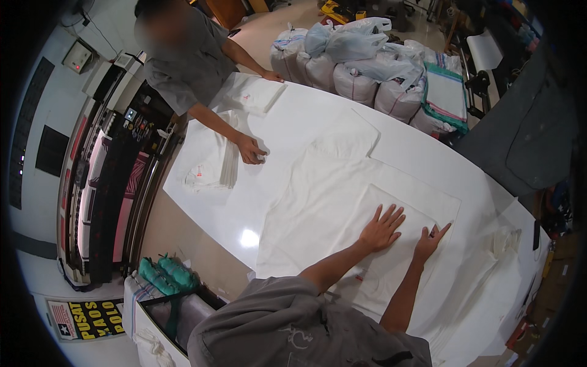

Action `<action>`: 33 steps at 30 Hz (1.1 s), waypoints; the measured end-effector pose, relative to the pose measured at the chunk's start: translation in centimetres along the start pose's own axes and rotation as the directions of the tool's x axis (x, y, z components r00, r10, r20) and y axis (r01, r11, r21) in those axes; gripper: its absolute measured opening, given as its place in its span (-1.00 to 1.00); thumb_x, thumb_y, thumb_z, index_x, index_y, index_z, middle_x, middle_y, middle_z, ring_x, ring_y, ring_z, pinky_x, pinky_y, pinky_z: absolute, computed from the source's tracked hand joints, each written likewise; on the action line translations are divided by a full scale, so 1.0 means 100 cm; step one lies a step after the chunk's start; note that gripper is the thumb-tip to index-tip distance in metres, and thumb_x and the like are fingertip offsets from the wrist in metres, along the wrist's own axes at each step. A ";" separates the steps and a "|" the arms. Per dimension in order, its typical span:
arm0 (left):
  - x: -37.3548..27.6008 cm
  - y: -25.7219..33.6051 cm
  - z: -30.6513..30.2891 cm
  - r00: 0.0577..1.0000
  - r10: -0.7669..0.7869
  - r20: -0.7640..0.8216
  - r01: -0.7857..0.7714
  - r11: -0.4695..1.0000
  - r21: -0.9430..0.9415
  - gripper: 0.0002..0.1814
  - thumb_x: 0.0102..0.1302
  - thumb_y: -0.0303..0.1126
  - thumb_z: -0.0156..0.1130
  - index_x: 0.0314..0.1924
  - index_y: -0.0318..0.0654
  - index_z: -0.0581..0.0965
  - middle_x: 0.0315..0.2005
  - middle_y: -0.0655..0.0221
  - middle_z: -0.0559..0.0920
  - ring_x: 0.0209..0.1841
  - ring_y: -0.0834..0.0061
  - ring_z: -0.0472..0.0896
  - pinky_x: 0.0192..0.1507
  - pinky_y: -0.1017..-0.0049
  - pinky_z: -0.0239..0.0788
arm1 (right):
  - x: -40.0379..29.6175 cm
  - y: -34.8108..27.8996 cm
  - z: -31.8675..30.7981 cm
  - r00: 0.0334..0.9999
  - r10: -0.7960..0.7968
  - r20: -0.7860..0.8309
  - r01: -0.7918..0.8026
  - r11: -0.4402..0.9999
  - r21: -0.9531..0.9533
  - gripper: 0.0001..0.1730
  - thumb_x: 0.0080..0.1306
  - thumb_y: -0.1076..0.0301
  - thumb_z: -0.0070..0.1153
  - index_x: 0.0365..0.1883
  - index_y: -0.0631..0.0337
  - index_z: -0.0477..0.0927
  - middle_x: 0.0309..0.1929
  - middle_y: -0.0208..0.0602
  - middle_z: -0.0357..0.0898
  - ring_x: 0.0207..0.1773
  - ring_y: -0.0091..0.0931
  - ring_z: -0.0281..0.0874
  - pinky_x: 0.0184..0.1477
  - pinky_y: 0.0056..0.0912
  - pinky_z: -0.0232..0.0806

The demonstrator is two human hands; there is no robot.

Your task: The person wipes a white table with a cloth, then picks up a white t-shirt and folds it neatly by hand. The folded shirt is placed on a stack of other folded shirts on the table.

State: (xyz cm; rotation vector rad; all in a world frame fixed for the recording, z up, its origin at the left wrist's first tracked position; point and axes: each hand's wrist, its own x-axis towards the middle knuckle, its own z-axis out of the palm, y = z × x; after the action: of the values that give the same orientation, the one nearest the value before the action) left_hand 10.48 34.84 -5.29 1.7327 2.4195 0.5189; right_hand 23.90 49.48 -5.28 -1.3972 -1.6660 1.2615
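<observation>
A white T-shirt lies spread on the white table before me, one sleeve pointing towards the far edge. Over its near right part rests a folded white T-shirt with a small red print. My left hand presses flat on the folded cloth, fingers spread. Beside it, my right hand touches the cloth near its right edge. Its index finger points outward and its thumb stands apart; the other fingers are partly hidden.
Across the white table, a co-worker's hand hovers beside a stack of folded white shirts. Another folded pile is behind it. More white cloth lies to my right. Stuffed sacks line the far side; a large-format printer stands left.
</observation>
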 end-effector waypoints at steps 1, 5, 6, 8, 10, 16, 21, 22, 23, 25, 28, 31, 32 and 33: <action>0.001 0.001 0.000 1.000 0.004 -0.001 -0.004 1.000 -0.007 -0.31 0.59 0.08 -0.12 0.56 -0.12 0.23 0.62 0.27 0.10 0.66 0.16 -0.05 0.60 -0.12 -0.24 | 0.002 0.009 0.000 0.993 -0.108 -0.040 0.102 0.987 -0.127 -0.04 0.38 0.51 0.14 0.67 0.17 -0.06 0.58 0.17 0.13 0.53 -0.09 0.26 0.51 -0.07 0.11; 0.001 0.001 -0.002 1.000 -0.009 -0.007 0.008 0.999 -0.034 -0.31 0.59 0.05 -0.11 0.54 -0.17 0.25 0.61 0.24 0.11 0.65 0.14 -0.04 0.60 -0.12 -0.24 | 0.002 0.019 0.005 0.905 -0.425 0.012 0.380 0.796 -0.471 -0.22 0.41 0.38 0.10 0.57 0.30 0.17 0.61 0.09 0.12 0.63 -0.07 0.05 0.60 0.06 -0.09; 0.001 0.000 -0.004 1.000 -0.020 -0.008 0.019 0.999 -0.041 -0.32 0.59 0.05 -0.11 0.54 -0.18 0.25 0.61 0.22 0.11 0.65 0.13 -0.04 0.60 -0.11 -0.24 | -0.003 0.010 0.009 0.882 -0.467 0.060 0.430 0.746 -0.509 -0.26 0.43 0.35 0.09 0.55 0.32 0.23 0.61 0.06 0.12 0.66 -0.07 -0.01 0.62 0.09 -0.13; 0.006 -0.007 -0.006 0.998 -0.052 -0.028 0.045 0.978 -0.204 -0.31 0.59 0.05 -0.11 0.53 -0.22 0.26 0.61 0.20 0.11 0.65 0.11 -0.03 0.60 -0.10 -0.25 | -0.013 -0.005 0.022 0.827 -0.528 0.191 0.546 0.676 -0.495 -0.30 0.45 0.32 0.06 0.53 0.29 0.27 0.62 0.04 0.11 0.67 -0.08 -0.02 0.61 0.15 -0.15; 0.011 -0.019 -0.007 0.995 -0.083 -0.046 0.070 0.969 -0.237 -0.30 0.59 0.05 -0.11 0.54 -0.25 0.25 0.60 0.18 0.12 0.65 0.10 -0.02 0.61 -0.08 -0.25 | -0.030 -0.023 0.039 0.785 -0.528 0.324 0.616 0.609 -0.500 -0.35 0.53 0.23 -0.01 0.54 0.23 0.29 0.65 -0.05 0.07 0.70 -0.10 -0.07 0.62 0.25 -0.23; 0.010 -0.074 -0.023 0.979 -0.203 -0.027 0.203 0.979 0.007 -0.24 0.60 0.08 -0.14 0.58 -0.27 0.14 0.61 0.21 0.10 0.65 0.12 -0.04 0.62 -0.07 -0.27 | -0.027 -0.013 0.054 0.816 -0.371 0.442 0.572 0.411 -0.710 -0.36 0.64 0.04 -0.21 0.62 0.00 0.19 0.70 -0.21 -0.01 0.72 -0.10 -0.16 0.63 0.30 -0.31; 0.002 -0.077 -0.032 0.966 -0.253 -0.061 0.257 0.963 0.076 -0.22 0.61 0.11 -0.17 0.60 -0.25 0.11 0.63 0.28 0.05 0.66 0.17 -0.06 0.62 -0.09 -0.30 | -0.029 -0.016 0.050 0.847 -0.351 0.399 0.522 0.404 -0.751 -0.36 0.65 -0.03 -0.27 0.64 -0.11 0.18 0.71 -0.22 -0.05 0.72 -0.05 -0.21 0.61 0.33 -0.31; 0.002 -0.077 -0.033 0.964 -0.260 -0.056 0.264 0.961 0.084 -0.22 0.61 0.11 -0.17 0.60 -0.25 0.11 0.63 0.27 0.05 0.66 0.17 -0.06 0.62 -0.09 -0.30 | -0.030 -0.018 0.050 0.849 -0.344 0.400 0.520 0.411 -0.749 -0.36 0.65 -0.03 -0.28 0.64 -0.12 0.18 0.71 -0.22 -0.05 0.72 -0.04 -0.21 0.61 0.33 -0.31; 0.002 -0.077 -0.033 0.963 -0.266 -0.051 0.269 0.959 0.093 -0.22 0.61 0.11 -0.16 0.60 -0.25 0.11 0.63 0.26 0.05 0.66 0.17 -0.07 0.62 -0.10 -0.30 | -0.030 -0.020 0.050 0.852 -0.338 0.401 0.517 0.418 -0.747 -0.36 0.65 -0.03 -0.28 0.63 -0.12 0.18 0.71 -0.22 -0.04 0.72 -0.03 -0.21 0.61 0.34 -0.31; 0.002 -0.075 -0.034 0.958 -0.273 -0.085 0.281 0.954 0.107 -0.23 0.60 0.10 -0.14 0.59 -0.26 0.12 0.63 0.22 0.05 0.66 0.15 -0.06 0.61 -0.13 -0.29 | -0.031 -0.021 0.048 0.852 -0.336 0.402 0.517 0.417 -0.748 -0.36 0.65 -0.04 -0.28 0.63 -0.13 0.19 0.71 -0.22 -0.04 0.72 -0.02 -0.21 0.61 0.35 -0.31; -0.005 -0.065 -0.034 0.952 -0.274 -0.137 0.290 0.949 0.120 -0.23 0.58 0.08 -0.11 0.57 -0.30 0.15 0.61 0.14 0.07 0.65 0.11 -0.04 0.59 -0.19 -0.26 | -0.032 -0.008 0.039 0.852 -0.330 0.407 0.516 0.386 -0.765 -0.35 0.64 -0.05 -0.28 0.63 -0.12 0.19 0.71 -0.21 -0.04 0.72 -0.03 -0.21 0.60 0.37 -0.30; -0.029 -0.049 -0.033 0.964 -0.250 -0.094 0.259 0.960 0.102 -0.22 0.58 0.09 -0.10 0.57 -0.31 0.15 0.61 0.13 0.06 0.65 0.11 -0.05 0.58 -0.19 -0.27 | -0.045 0.011 0.028 0.860 -0.311 0.404 0.502 0.380 -0.777 -0.33 0.63 -0.05 -0.26 0.63 -0.07 0.18 0.71 -0.17 -0.05 0.72 -0.02 -0.22 0.59 0.40 -0.29; -0.043 -0.041 -0.031 0.969 -0.234 -0.080 0.240 0.968 0.075 -0.23 0.58 0.09 -0.10 0.57 -0.30 0.15 0.61 0.14 0.06 0.65 0.10 -0.05 0.58 -0.20 -0.28 | -0.055 0.018 0.022 0.868 -0.297 0.399 0.492 0.399 -0.774 -0.32 0.63 -0.05 -0.26 0.63 -0.05 0.17 0.70 -0.16 -0.06 0.72 -0.02 -0.22 0.59 0.40 -0.28; -0.058 -0.036 -0.030 0.973 -0.221 -0.066 0.224 0.973 0.052 -0.23 0.58 0.09 -0.10 0.57 -0.30 0.15 0.62 0.15 0.06 0.66 0.10 -0.06 0.59 -0.20 -0.28 | -0.065 0.021 0.018 0.873 -0.282 0.398 0.485 0.420 -0.767 -0.32 0.62 -0.05 -0.25 0.63 -0.03 0.16 0.70 -0.14 -0.06 0.72 -0.01 -0.22 0.59 0.41 -0.27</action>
State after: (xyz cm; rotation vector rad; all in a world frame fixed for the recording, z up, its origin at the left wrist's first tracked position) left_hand 8.30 27.74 -4.32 1.4584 2.6528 0.4807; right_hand 24.68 42.66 -7.07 -1.2166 -2.7902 0.2325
